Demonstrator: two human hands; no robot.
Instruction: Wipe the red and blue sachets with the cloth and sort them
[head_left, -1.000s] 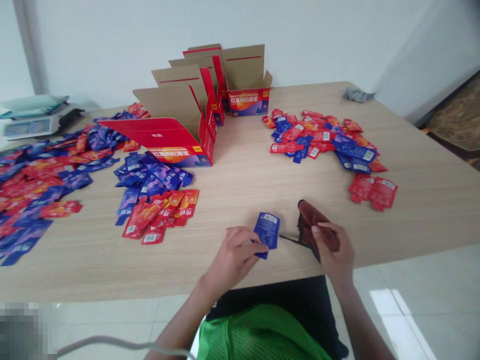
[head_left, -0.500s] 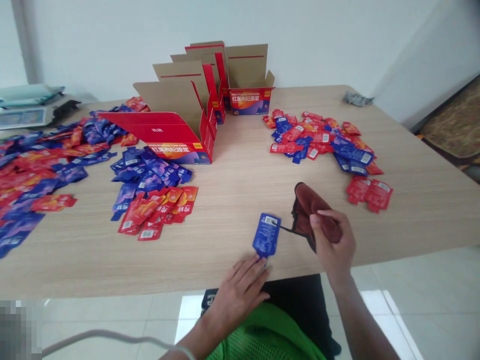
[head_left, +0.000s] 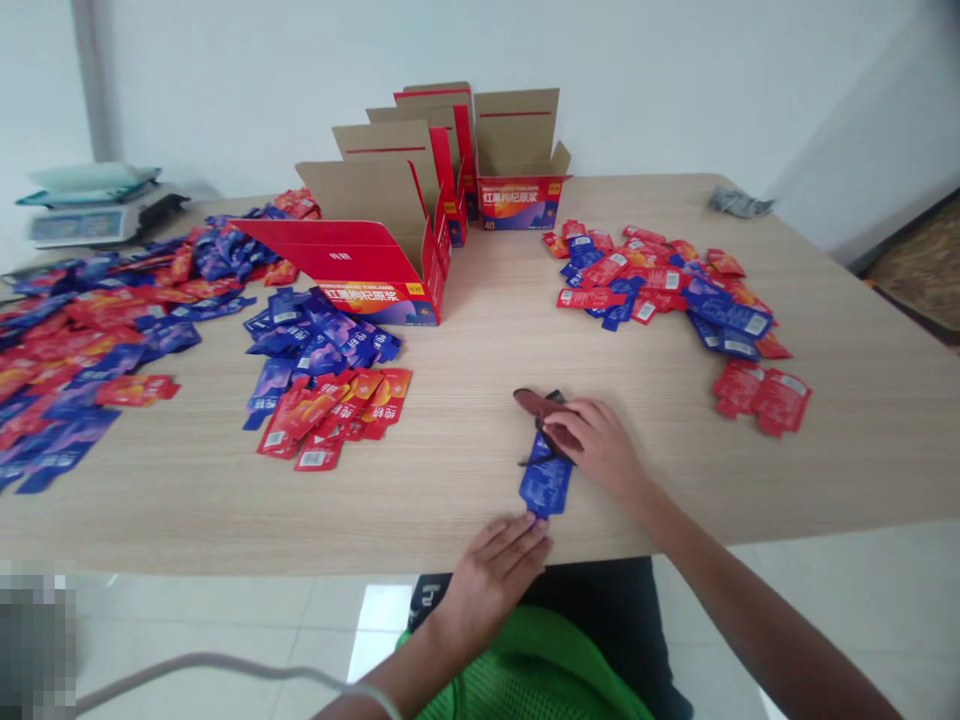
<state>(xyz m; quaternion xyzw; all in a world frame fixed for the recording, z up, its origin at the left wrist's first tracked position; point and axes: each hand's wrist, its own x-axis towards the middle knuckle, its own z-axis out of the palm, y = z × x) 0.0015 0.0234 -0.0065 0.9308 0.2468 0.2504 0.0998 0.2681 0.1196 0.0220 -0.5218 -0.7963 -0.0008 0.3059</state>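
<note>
Leftward, a digital scale [head_left: 97,215] sat at the table's far corner, and a broad spread of red and blue sachets [head_left: 82,340] ran right up to the left edge of the wooden table [head_left: 465,500]. Next to it lay a smaller heap of blue and red sachets [head_left: 326,385], just in front of an open red carton [head_left: 360,270] whose flap hung out to the left. More open cartons [head_left: 517,170] stood behind it near the wall. Bare tabletop stretched between that heap and the hands. The left hand [head_left: 495,570] rested at the near table edge, fingers loosely extended, tips touching the lower end of a single blue sachet [head_left: 545,482]. The right hand [head_left: 596,450] pressed a dark red cloth [head_left: 536,403] flat onto the sachet's upper end, fingers closed over the cloth. Further right, another pile of sachets [head_left: 667,285] lay well apart from the hands, with two red sachets [head_left: 765,395] nearer the right edge and a grey rag [head_left: 739,203] at the far corner.
</note>
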